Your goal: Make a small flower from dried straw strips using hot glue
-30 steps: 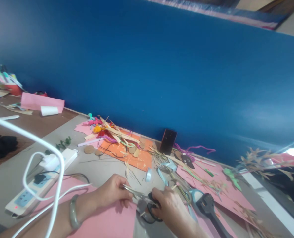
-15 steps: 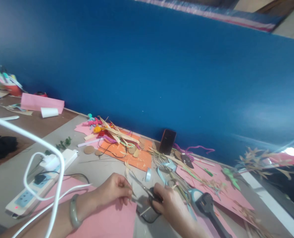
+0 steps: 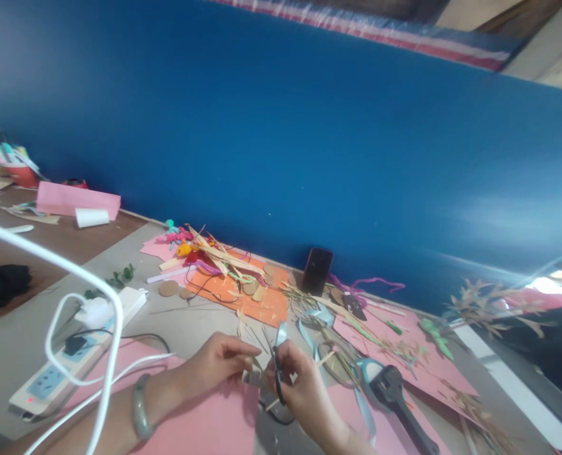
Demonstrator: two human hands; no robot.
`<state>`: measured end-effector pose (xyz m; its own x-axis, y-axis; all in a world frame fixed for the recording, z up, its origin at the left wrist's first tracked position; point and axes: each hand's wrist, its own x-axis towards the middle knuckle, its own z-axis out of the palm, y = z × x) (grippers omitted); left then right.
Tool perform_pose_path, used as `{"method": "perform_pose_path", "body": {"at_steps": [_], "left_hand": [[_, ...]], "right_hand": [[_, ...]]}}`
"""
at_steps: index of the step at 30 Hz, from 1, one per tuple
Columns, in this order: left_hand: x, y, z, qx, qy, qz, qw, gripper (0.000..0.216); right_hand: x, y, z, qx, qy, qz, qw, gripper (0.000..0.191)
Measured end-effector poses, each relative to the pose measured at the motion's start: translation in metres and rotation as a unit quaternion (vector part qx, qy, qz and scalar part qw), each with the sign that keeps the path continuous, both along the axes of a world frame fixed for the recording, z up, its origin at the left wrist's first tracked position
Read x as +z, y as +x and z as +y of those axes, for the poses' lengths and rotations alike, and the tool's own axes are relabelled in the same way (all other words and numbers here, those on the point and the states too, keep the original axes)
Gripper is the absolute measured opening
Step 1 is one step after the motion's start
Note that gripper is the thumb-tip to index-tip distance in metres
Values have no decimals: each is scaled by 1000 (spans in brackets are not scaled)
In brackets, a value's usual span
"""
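Observation:
My left hand [image 3: 219, 363], with a pale green bangle [image 3: 141, 407] on its wrist, pinches a thin dried leaf piece [image 3: 257, 363] over pink paper [image 3: 209, 417]. My right hand [image 3: 304, 388] grips a pair of scissors [image 3: 277, 376] by the black handles, blades pointing up and away. The two hands are close together, with the scissors just right of the left fingertips. Part of the leaf piece is hidden by the left fingers. Dried stems [image 3: 342, 363] and pale blue ribbon [image 3: 366, 417] lie to the right of my right hand.
A white power strip [image 3: 39, 385] and a looping white cable [image 3: 113, 354] are at left. Orange paper [image 3: 274, 306] carries dried strips and wooden discs. A phone [image 3: 317, 272] leans on the blue partition [image 3: 262, 126]. A black tool resembling a glue gun [image 3: 399, 398] lies at right.
My right hand has shifted slightly left and turned, so the scissors stand more upright and edge-on. My left fingers have straightened a little around the leaf piece. The view has tilted slightly.

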<state>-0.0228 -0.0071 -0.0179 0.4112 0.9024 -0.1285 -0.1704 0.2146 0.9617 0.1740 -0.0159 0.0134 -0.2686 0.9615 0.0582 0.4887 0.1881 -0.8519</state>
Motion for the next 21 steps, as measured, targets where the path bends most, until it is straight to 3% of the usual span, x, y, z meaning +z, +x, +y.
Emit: {"method": "perform_pose_path", "body": {"at_steps": [4,10,16,21], "left_hand": [[2,-1,1,-2,-16,20,1000,41],[4,3,-4,-22,-4,30,999,37],[18,-2,-10,-93,181,105,973,39],[20,-5,-8,-95,216,135,962,40]], "right_hand": [[11,17,5,-40,28,-50,998,15],[14,10,-9,-19,-66,-13,998,14],[-9,-11,-21,-27,-24,11,999,18],[-9,-2,-20,-14,-8,-13,1000,20]]}}
